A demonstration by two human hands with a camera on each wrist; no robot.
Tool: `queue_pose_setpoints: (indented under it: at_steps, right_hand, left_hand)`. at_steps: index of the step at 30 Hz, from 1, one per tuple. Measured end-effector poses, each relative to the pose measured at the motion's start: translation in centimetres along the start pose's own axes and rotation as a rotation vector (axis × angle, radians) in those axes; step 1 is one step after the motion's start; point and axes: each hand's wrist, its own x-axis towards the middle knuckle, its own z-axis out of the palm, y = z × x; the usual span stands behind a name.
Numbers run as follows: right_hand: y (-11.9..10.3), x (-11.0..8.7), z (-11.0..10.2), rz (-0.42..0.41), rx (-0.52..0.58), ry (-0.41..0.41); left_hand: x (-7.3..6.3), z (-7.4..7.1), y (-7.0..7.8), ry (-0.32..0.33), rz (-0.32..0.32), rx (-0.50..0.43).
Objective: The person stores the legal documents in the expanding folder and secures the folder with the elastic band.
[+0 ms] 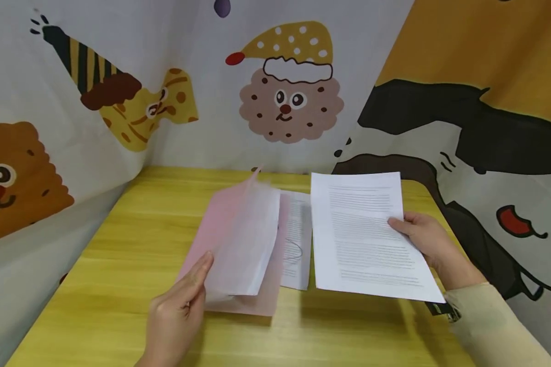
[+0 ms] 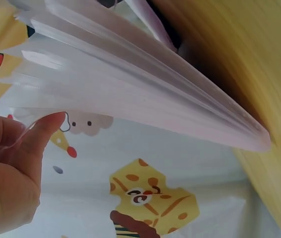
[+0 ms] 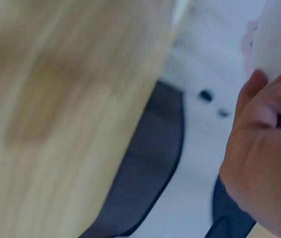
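Note:
A pink folder [image 1: 220, 214] with several translucent sleeves stands partly fanned on the table. My left hand [image 1: 179, 306] pinches its front cover edge between thumb and fingers. In the left wrist view the folder [image 2: 145, 99] spreads out from its spine, and the left hand [image 2: 16, 173] grips a thin edge. To the right, my right hand [image 1: 427, 244] holds a printed sheet of paper [image 1: 367, 234] above the table, thumb on top. The right wrist view shows that hand [image 3: 264, 158] curled at the paper [image 3: 279, 37]. Another printed sheet [image 1: 299, 260] lies partly hidden by the folder.
The yellow wood-grain table [image 1: 115, 265] runs under everything. A cartoon-printed curtain [image 1: 188, 148] hangs behind and along both sides. A dark band with a metal part [image 1: 453, 313] shows at the right wrist. The second sheet bears a thin dark curved line.

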Motion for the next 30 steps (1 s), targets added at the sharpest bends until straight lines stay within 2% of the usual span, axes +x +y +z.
queue_pose_setpoints:
  at_steps: [5, 9, 16, 22, 26, 30]
  right_hand:
    - [-2.7, -0.4, 2.9, 0.005, 0.067, -0.228]
    - [-3.5, -0.2, 5.2, -0.019, 0.125, -0.287]
    - [-3.6, -0.1, 6.4, -0.049, 0.107, -0.265]
    - [-4.0, 1.3, 8.2, -0.035, 0.054, -0.247]
    - [-3.8, 2.1, 10.1, -0.053, 0.090, -0.227]
    - [-3.6, 2.0, 11.7, -0.068, 0.131, -0.180]
  left_hand:
    - [-0.1, -0.1, -0.2, -0.002, 0.046, 0.037]
    - [-0.3, 0.3, 0.1, -0.028, 0.066, 0.046]
    - [-0.6, 0.2, 0.5, -0.078, 0.061, 0.001]
    - [-0.5, -0.3, 0.7, -0.180, 0.038, -0.042]
    - [-0.4, -0.3, 0.8, -0.236, 0.033, -0.094]
    - [-0.2, -0.3, 1.0, -0.276, 0.022, -0.139]
